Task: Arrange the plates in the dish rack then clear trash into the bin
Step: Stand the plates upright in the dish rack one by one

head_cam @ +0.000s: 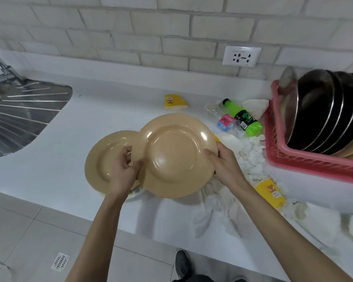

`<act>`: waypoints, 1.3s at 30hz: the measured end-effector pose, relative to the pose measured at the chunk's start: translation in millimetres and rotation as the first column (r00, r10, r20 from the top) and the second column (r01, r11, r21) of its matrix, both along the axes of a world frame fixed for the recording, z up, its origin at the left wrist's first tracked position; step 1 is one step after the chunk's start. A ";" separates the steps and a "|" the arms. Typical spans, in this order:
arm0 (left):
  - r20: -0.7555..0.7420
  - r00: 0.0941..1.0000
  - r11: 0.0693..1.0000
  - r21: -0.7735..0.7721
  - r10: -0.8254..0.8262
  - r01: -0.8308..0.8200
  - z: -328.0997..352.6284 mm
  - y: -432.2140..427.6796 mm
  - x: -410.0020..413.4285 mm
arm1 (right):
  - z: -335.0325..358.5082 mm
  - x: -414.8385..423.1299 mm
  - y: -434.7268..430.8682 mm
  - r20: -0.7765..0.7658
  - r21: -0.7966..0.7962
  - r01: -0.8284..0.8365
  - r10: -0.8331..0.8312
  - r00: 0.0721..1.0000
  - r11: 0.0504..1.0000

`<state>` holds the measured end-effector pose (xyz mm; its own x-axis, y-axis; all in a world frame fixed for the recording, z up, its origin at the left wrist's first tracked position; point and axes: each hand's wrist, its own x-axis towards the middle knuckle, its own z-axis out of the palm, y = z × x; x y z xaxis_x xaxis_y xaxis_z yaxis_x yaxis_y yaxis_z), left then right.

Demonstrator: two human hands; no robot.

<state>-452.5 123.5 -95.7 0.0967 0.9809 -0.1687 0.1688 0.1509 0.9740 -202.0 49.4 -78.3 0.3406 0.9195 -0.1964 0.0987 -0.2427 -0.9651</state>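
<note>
The left hand (122, 169) and right hand (225, 162) hold a tan plate (175, 155), each grip pinching its rim, just above a second plate (101, 159) on the tabletop (90, 110).

Gripping tan plate (175, 153) by opposite rims w/ left hand (123, 167) and right hand (222, 161), over white counter (110, 106). Lying flat under its left edge: 2nd tan plate (102, 157). Standing on edge in pink dish rack (293, 159) at right: steel plates (322, 119). Strewn btwn plates and rack: green bottle (243, 117), clear bottle (222, 121) w/ pink-blue label, yellow paper cups (175, 101), crumpled white tissue (253, 155). Far left, steel sink (18, 119); on brick wall, socket (241, 56).
</note>
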 end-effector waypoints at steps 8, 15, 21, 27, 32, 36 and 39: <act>0.029 0.993 0.986 -0.120 -0.117 0.119 8.5 -56.1 112.4 | 32.2 88.3 -78.2 0.080 0.136 0.198 -0.210 0.974 0.971; -0.089 0.938 0.938 -0.127 -0.336 0.324 6.3 -123.2 207.7 | 73.2 173.9 -154.9 0.219 0.165 0.259 -0.291 0.931 0.952; -0.147 0.882 0.894 -0.086 -0.447 0.439 10.3 -165.3 279.6 | 103.4 243.3 -214.9 0.304 0.096 0.190 -0.211 0.929 0.977; -0.326 0.800 0.799 0.178 -0.503 0.574 15.6 -193.8 353.5 | 136.2 308.1 -256.9 0.427 0.049 0.222 -0.221 0.877 0.974; -0.564 0.678 0.542 0.421 -0.471 0.727 22.1 -197.8 408.8 | 163.1 365.2 -277.4 0.547 0.084 0.303 -0.298 0.782 0.949; -0.664 0.612 0.430 0.445 -0.430 0.786 21.0 -197.2 440.0 | 181.0 390.4 -270.7 0.596 0.124 0.393 -0.385 0.705 0.911; -0.719 0.567 0.397 0.422 -0.401 0.815 14.5 -197.5 451.7 | 185.4 398.6 -250.9 0.627 0.149 0.406 -0.404 0.666 0.901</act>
